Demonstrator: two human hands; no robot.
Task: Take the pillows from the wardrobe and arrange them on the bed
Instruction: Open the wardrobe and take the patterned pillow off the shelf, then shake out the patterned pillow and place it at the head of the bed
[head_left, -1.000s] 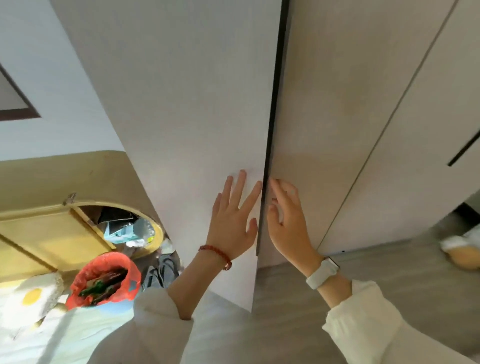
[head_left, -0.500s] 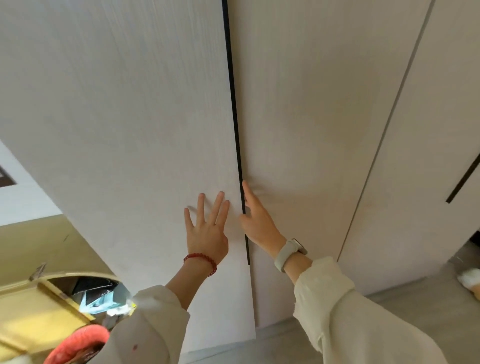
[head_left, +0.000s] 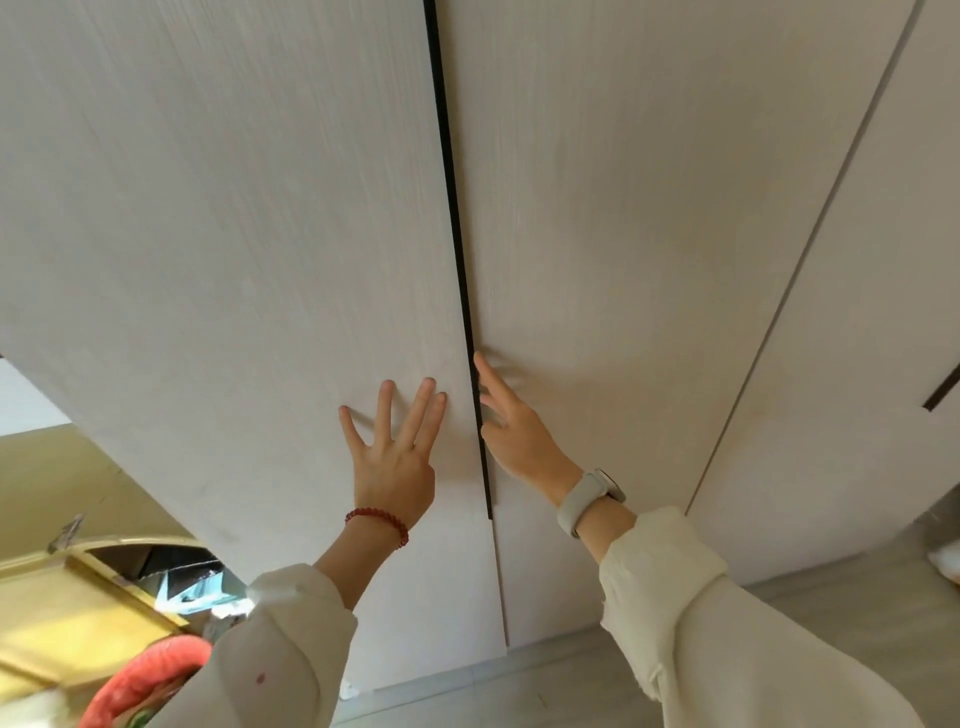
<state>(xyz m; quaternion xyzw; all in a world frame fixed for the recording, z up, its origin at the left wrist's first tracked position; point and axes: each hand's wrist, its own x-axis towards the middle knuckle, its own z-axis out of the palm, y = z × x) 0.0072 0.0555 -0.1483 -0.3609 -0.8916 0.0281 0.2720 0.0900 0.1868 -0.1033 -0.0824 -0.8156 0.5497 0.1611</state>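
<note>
Standing before the wardrobe (head_left: 597, 234), the person has both hands on its pale doors, which are closed; no pillows and no bed can be seen, and the pillows are presumably behind these doors.

Left hand (head_left: 395, 462): flat on the left door (head_left: 234, 234), fingers straight and spread, pointing up the panel, holding nothing. A red bracelet (head_left: 379, 519) sits at the wrist.

Right hand (head_left: 519, 436): edge-on against the dark seam (head_left: 457, 249) between the left door and the right door (head_left: 597, 312). Its fingers (head_left: 491, 376) are extended and lie along the seam. Whether their tips are hooked into the gap cannot be told; nothing is visibly gripped. A pale watch (head_left: 592, 493) is on the wrist.

Governing relation: the seam runs near-vertical up the frame, leaning slightly left towards the top, and passes between the two hands. The right hand touches it; the left hand lies just beside it, to its left. The right hand is therefore the nearer. The long axis of each door follows the seam, top to floor (head_left: 805, 649).

Assessment: the task stands at its opening step. The dark strip is probably a recessed pull, ending below the right hand. To open, the fingers would need purchase behind a door edge and a pull towards the body. Risk: a flat palm gives push only, no pull.

Also present: a yellow fixture (head_left: 67, 613) at lower left.
</note>
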